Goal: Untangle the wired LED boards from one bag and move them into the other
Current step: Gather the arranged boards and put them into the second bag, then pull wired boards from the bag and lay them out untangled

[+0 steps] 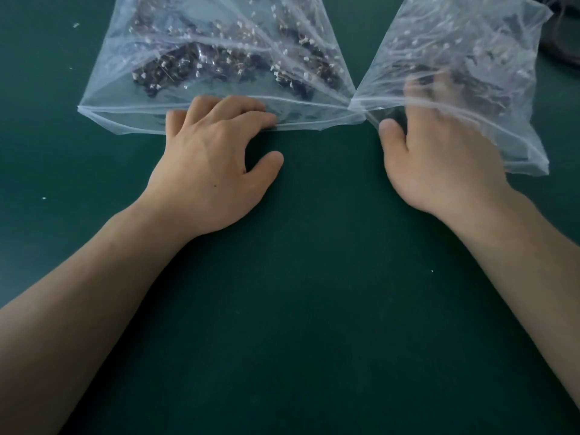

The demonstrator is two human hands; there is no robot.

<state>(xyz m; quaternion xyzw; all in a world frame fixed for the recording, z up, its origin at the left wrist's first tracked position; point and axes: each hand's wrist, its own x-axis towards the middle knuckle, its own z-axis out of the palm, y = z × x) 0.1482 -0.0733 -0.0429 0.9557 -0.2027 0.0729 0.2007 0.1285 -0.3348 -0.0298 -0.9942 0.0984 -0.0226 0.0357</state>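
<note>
Head view looks down on a dark green surface (298, 309), matte and faintly speckled with a few white crumbs, where two clear plastic bags lie side by side with their near corners touching. Taking the left bag (125, 73) as the landmark: it is thin, crinkled film with a pale zip-type rim along its near edge, and inside it sits a dark, knotted heap of wired LED boards (219, 61) dotted with small white connectors. At the middle of that near rim rests the left hand (213, 164), its fingers (238, 111) curled down and pinching the bag's mouth edge, thumb spread apart on the surface just in front of the bag. To the right of the left bag stands the right bag (502, 32), puffed up and wrinkled, holding another dark mass of boards that shows only dimly through the film. The right hand (439, 158) reaches into this bag's opening; its fingers (430, 86) are blurred behind the plastic, so I cannot tell whether they are closed on anything, while its thumb stays outside at the bag's near corner. Beyond the right bag, at the far right edge, lies a dark object too cut off to identify.
</note>
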